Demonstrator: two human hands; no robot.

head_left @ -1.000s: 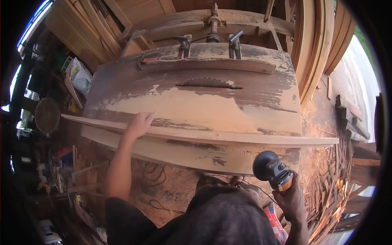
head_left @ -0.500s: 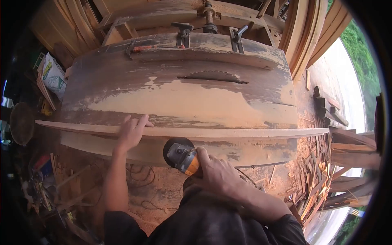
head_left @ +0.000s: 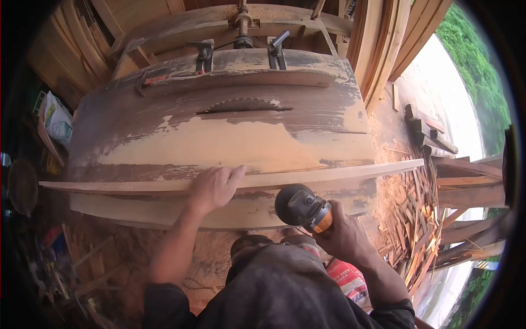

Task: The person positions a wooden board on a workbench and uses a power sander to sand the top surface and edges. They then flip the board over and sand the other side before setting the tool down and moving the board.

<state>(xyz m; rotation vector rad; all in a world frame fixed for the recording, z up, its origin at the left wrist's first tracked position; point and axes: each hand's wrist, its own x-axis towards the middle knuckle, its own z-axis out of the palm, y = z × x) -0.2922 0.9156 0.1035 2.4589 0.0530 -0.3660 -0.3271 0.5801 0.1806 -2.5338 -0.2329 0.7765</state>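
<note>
A long thin wooden strip (head_left: 307,175) lies across the near part of the dusty saw table (head_left: 219,137). My left hand (head_left: 215,187) grips the strip near its middle, fingers over the top edge. My right hand (head_left: 344,233) is closed round the orange body of an angle grinder (head_left: 307,207). The grinder's dark round disc sits just on the near side of the strip, right of my left hand. Whether the disc touches the wood I cannot tell.
A toothed saw blade (head_left: 244,105) rises through the table beyond the strip. Behind it stands a wooden fence (head_left: 246,80) with clamps. Scrap wood (head_left: 419,230) is heaped at the right, and a white sack (head_left: 57,120) stands at the left.
The view has shifted. My left hand and the grinder in my right hand have both moved right along the strip. The strip's right end now angles farther up the view.
</note>
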